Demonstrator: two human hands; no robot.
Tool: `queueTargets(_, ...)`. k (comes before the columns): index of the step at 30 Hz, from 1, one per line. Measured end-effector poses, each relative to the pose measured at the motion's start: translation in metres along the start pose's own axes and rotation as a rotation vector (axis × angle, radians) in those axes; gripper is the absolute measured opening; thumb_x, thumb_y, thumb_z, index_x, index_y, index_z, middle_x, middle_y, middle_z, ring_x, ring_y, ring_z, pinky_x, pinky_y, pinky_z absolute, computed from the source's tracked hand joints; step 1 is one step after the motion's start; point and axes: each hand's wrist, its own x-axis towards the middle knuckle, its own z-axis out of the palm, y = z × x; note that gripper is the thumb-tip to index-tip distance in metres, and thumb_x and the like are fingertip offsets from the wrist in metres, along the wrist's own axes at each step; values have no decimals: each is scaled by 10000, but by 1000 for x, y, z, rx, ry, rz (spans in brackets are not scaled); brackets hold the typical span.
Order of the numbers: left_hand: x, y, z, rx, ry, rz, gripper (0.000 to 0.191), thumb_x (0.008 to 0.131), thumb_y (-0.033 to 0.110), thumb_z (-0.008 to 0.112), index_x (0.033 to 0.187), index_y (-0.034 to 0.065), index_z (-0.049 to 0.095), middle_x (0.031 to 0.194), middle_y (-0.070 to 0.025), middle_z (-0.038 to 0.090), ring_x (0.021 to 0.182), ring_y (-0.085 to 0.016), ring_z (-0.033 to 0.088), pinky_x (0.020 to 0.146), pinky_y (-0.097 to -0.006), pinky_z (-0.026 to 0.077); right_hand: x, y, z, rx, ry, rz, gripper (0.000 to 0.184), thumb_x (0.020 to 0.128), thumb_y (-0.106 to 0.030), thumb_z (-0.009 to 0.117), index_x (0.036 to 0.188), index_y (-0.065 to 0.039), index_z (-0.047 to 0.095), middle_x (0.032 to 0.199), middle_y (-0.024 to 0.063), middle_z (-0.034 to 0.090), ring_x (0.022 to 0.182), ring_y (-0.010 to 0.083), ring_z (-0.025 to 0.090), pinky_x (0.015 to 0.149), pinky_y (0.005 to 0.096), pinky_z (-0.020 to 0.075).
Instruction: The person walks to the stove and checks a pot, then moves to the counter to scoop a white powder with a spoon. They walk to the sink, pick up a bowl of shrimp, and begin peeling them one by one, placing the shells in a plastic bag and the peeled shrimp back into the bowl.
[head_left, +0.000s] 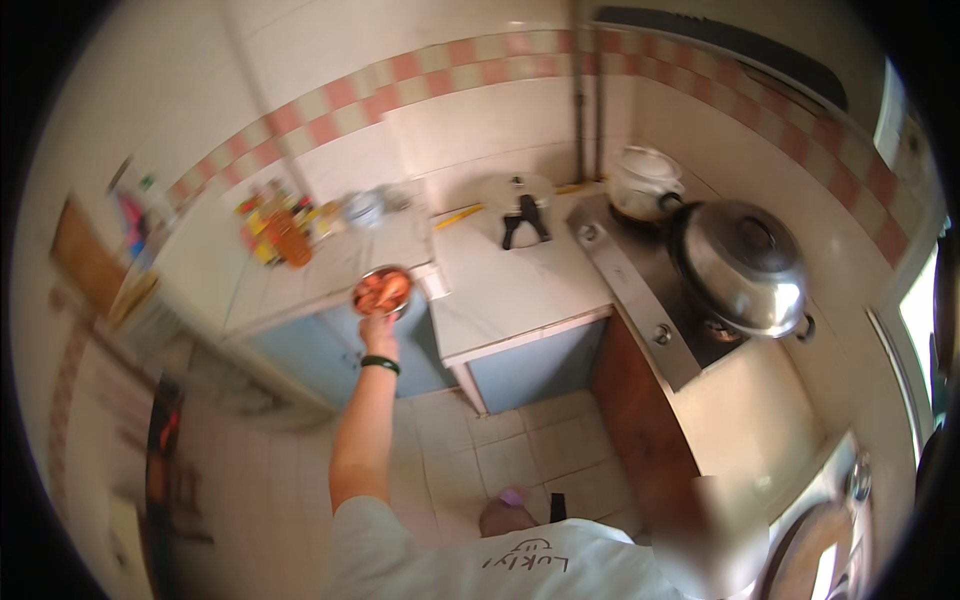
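My left hand is stretched out in front of me, a green bangle on its wrist. It grips the near side of a small round bowl that looks metal. Inside the bowl lie orange-red pieces of food, too blurred to name exactly. Hand and bowl are held up before the front edge of the left tiled counter, seemingly in the air. My right hand is out of view; only a blurred patch shows at the lower right.
Bottles and a pale bowl stand on the left counter. A pressure cooker lid with black handles rests by the wall. On the gas stove are a white pot and a lidded wok.
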Motion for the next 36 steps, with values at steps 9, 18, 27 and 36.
queueTargets(9,234,-71,37,204,-22,103,206,844,18,608,1035,-48,648,1036,-142,650,871,-212,612,756,-342,549,-206,106,192,293,-73,801,234,874,-298,554,908,-142,724,833,47,694,720,186,613,648,352,496)
queueTargets(18,114,-67,145,519,-598,332,371,881,251,601,1147,-7,616,1102,-153,646,1008,-263,612,884,-388,487,-314,30,281,690,91,908,287,899,-285,546,860,-66,727,792,49,723,675,170,662,615,323,537)
queueTargets(27,-46,-61,128,537,-621,157,250,883,221,575,1034,26,620,1008,-127,628,939,-250,588,828,-370,457,-386,40,339,990,265,971,295,891,-282,595,913,-10,707,851,95,728,773,179,705,669,309,560)
queueTargets(36,-295,-70,85,415,-909,-295,131,873,170,540,879,61,611,868,-89,601,828,-219,552,752,-333,421,-474,144,373,1136,582,948,234,852,-240,629,863,-19,706,800,84,719,730,167,696,647,298,550)
